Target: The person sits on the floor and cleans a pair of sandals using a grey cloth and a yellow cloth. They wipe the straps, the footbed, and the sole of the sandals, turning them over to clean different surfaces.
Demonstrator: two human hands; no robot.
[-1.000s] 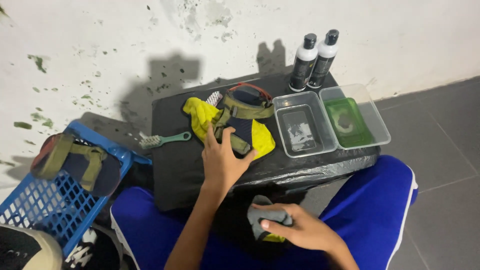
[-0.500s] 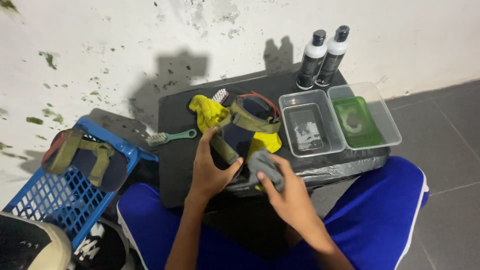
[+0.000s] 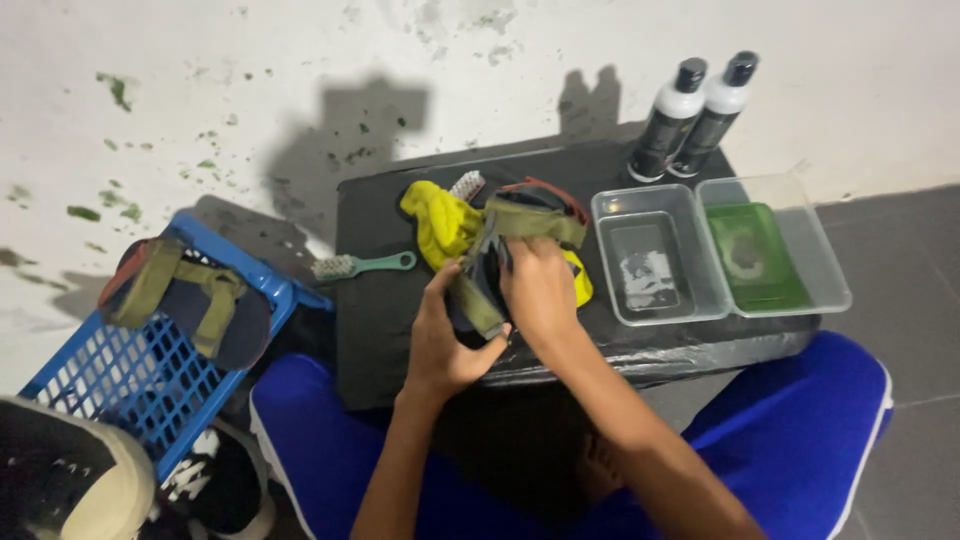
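Note:
A dark sandal (image 3: 497, 232) with olive-green straps is tilted up over the black low table (image 3: 390, 330). My left hand (image 3: 445, 345) grips its near end from below, thumb on a strap. My right hand (image 3: 540, 290) presses down on the sandal's inner face, curled around a grey cloth that is almost hidden beneath the palm. A yellow rag (image 3: 432, 220) lies under and behind the sandal.
A green-handled brush (image 3: 362, 266) lies left of the sandal. Two black-and-white bottles (image 3: 690, 115) stand at the back right, with a clear tub (image 3: 650, 255) and a green-bottomed tub (image 3: 765, 255) in front. A blue basket (image 3: 140, 385) at left holds a second sandal (image 3: 180, 300). Shoes (image 3: 60, 480) lie at bottom left.
My right hand came up from my lap with the grey cloth and now presses it on the sandal. My left hand went from resting flat on the sandal to lifting and gripping it.

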